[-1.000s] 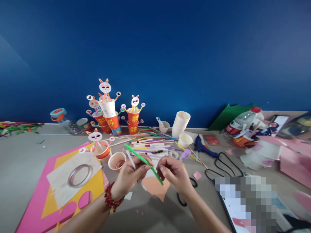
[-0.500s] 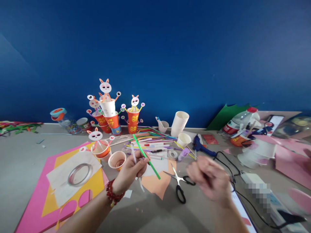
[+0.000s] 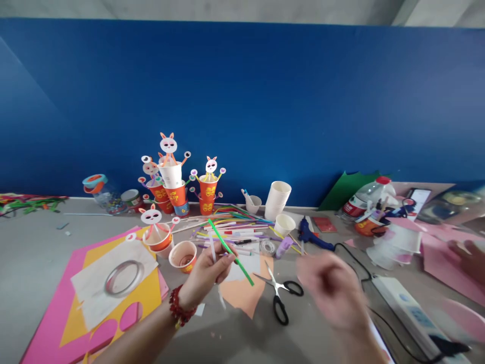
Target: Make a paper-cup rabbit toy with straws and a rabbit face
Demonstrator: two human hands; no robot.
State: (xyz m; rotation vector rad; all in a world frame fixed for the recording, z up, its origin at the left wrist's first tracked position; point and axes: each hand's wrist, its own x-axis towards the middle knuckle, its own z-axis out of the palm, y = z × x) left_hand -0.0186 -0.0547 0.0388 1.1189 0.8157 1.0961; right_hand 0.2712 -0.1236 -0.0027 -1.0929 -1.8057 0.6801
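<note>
My left hand point(image 3: 204, 275), with a red bead bracelet at the wrist, pinches a green straw point(image 3: 230, 251) and a thin white straw point(image 3: 213, 251) above the table. The green straw slants down to the right. My right hand point(image 3: 335, 296) hovers to the right of it, smeared by motion, so its fingers cannot be read. Black-handled scissors point(image 3: 278, 293) lie between the two hands, next to an orange paper piece point(image 3: 240, 298).
Rabbit-faced paper cups point(image 3: 172, 184) stand at the back, with a pile of coloured straws point(image 3: 235, 222), white cups point(image 3: 278, 199), a blue glue gun point(image 3: 308, 232), a tape roll point(image 3: 123, 277) on pink and yellow sheets, and a power strip point(image 3: 407, 313). Another person's hand point(image 3: 468, 255) shows at far right.
My right hand has let go of the green straw and swung out to the right. The left hand keeps holding both straws. The view has tilted up slightly.
</note>
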